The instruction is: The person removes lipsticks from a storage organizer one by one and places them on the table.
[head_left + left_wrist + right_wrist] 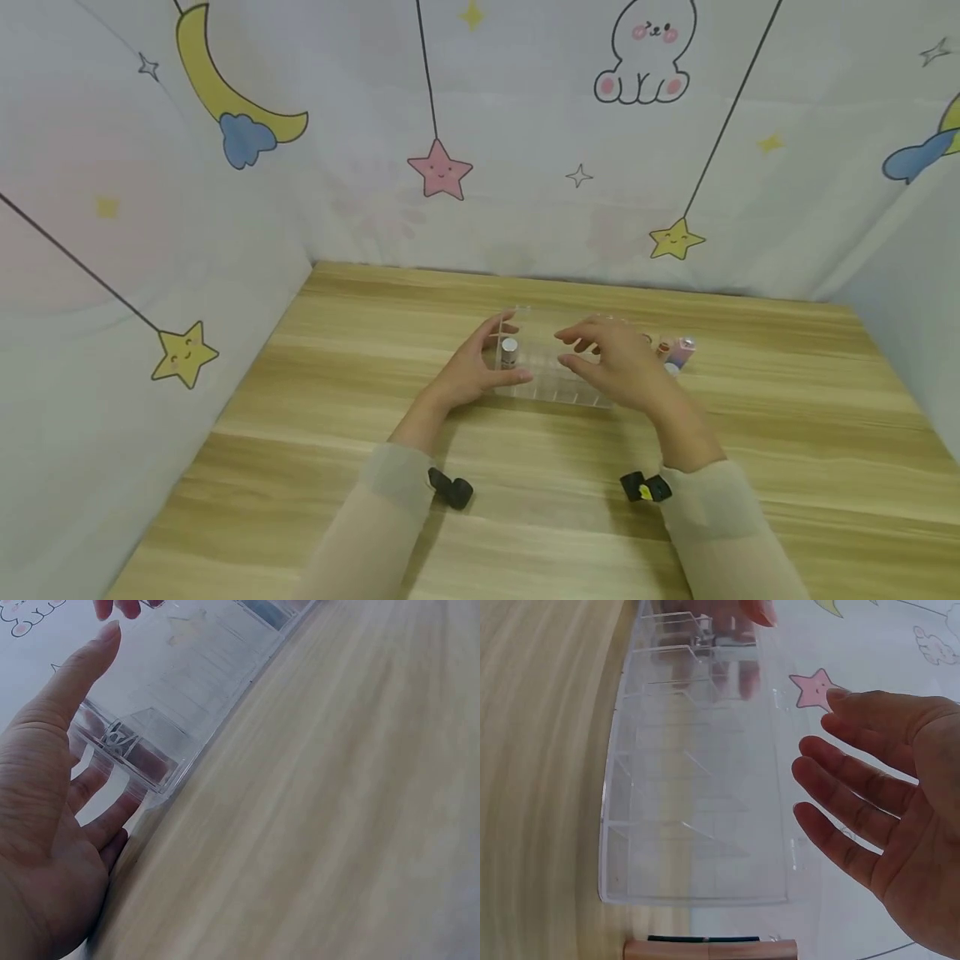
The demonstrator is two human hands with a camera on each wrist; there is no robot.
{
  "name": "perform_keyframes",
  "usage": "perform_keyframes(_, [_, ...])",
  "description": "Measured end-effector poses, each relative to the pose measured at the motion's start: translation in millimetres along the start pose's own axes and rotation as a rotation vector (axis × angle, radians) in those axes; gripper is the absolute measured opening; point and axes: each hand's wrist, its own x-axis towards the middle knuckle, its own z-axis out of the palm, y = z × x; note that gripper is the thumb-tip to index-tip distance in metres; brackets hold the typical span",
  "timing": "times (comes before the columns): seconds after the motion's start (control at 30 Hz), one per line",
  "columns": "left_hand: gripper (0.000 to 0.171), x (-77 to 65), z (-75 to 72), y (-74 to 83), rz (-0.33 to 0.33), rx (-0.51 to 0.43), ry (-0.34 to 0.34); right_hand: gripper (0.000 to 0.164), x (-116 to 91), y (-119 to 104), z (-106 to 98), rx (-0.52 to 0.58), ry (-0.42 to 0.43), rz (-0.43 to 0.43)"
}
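Note:
A clear plastic organizer box point(558, 393) with thin dividers lies lengthwise on the table. My left hand point(468, 367) holds its left end, thumb along the front and fingers behind; in the left wrist view the fingers show through the clear wall. A small bottle with a silver cap point(510, 347) stands in the leftmost compartment. Over the right half of the organizer point(697, 787) hovers my right hand point(618, 358), fingers loosely bent and thumb apart, with nothing between them. The right wrist view shows this hand point(877, 787) beside the organizer, its fingers spread.
Just right of the organizer stand a small pink and purple box point(680, 352) and an orange-brown capped item point(663, 348), partly behind the right hand. A copper-coloured tube point(710, 949) lies close to the organizer's end. Behind the wooden table point(787, 417) hangs a printed cloth point(525, 225).

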Motion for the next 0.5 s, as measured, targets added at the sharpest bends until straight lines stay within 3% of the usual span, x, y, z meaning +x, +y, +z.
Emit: perform_keyframes(0.5, [0.099,-0.8,2.6,-2.0,0.004,-0.029,-0.005,0.037,24,-8,26,-0.018,-0.069,0.013])
